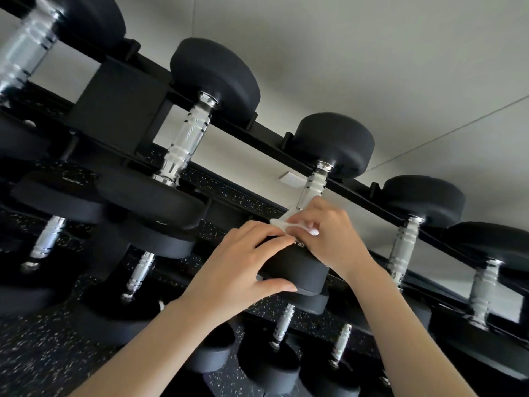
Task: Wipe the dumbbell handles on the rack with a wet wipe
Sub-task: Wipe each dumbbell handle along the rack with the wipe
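Observation:
A black dumbbell with a chrome handle [312,187] lies on the top row of the black rack [257,130]. My right hand [326,236] is wrapped round the lower part of that handle with a white wet wipe [282,224] bunched under its fingers. My left hand [243,262] grips the near black head [297,273] of the same dumbbell, thumb under it and fingertips by the wipe. The far head [335,144] rests on the back rail.
More dumbbells fill the top row to the left [189,136] and right [403,247], and several lie on the lower row [283,322]. A white wall [372,53] stands behind the rack. Black speckled floor [37,353] shows below.

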`<state>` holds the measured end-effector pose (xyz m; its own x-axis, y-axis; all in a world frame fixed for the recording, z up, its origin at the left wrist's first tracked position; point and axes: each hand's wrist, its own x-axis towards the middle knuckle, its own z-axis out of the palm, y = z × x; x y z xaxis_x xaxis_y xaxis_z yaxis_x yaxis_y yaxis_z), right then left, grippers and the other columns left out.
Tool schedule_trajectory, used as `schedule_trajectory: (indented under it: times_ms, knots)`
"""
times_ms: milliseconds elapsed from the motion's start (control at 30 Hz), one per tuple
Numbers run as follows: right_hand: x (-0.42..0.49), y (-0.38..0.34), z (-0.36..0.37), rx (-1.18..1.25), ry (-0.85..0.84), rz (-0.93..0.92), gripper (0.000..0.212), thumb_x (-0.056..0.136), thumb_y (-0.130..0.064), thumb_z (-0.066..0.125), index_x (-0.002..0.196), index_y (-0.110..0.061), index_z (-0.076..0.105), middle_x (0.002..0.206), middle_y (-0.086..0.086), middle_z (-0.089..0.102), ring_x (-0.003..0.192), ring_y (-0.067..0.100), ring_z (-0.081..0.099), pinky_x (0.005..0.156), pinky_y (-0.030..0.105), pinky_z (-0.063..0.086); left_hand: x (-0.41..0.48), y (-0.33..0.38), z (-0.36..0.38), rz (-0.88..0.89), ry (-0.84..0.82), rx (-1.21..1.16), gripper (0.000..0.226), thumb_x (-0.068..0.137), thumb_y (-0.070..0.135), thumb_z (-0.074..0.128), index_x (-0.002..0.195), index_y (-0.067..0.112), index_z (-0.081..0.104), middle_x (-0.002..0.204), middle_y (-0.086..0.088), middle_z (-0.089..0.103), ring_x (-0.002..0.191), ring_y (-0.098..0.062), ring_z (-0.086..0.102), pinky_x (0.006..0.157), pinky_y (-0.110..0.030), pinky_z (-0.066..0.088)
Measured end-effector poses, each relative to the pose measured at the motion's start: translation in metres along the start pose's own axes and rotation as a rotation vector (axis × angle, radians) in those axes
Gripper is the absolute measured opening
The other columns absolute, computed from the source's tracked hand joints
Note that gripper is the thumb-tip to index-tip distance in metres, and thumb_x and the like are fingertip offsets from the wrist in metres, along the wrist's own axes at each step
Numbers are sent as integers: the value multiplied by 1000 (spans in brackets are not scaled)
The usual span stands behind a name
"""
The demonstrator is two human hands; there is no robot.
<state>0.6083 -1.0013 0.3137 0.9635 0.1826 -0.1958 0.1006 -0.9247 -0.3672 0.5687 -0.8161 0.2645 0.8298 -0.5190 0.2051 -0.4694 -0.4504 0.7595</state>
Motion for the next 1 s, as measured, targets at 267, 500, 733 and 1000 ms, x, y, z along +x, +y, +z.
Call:
schedule_trajectory:
  times_ms: [267, 500, 733, 1000]
  knots:
    - [12, -24, -8, -340, -198, 37, 19, 89, -35, 56, 102, -30, 69, 89, 3, 68, 86, 26, 62, 68, 34, 50, -2, -14, 1, -36, 20, -55, 67, 69, 63, 60, 125, 26, 54, 120, 9, 53, 113, -12, 45, 89, -37, 45]
    - [19, -35, -5, -478, -187, 125, 19, 90, -40, 55, 100, -29, 66, 83, 6, 65, 81, 27, 62, 66, 35, 51, -1, -20, 4, -47, 22, -124, 71, 67, 67, 55, 121, 21, 58, 115, 6, 55, 110, -15, 46, 86, -41, 47]
    - [28, -37, 0, -592, -122, 149, 20, 93, -30, 48, 102, -20, 62, 82, 8, 65, 77, 30, 61, 60, 31, 45, 1, -21, 6, -13, 75, -104, 70, 68, 67, 51, 118, 19, 60, 112, 4, 57, 105, -16, 50, 80, -38, 50]
    - [44, -30, -13, -518, 69, 216, 19, 91, -28, 53, 103, -21, 66, 76, 10, 67, 72, 31, 62, 63, 37, 52, 2, -23, 5, 7, 59, -97, 70, 67, 69, 47, 118, 22, 59, 108, 6, 57, 103, -13, 47, 80, -34, 49]
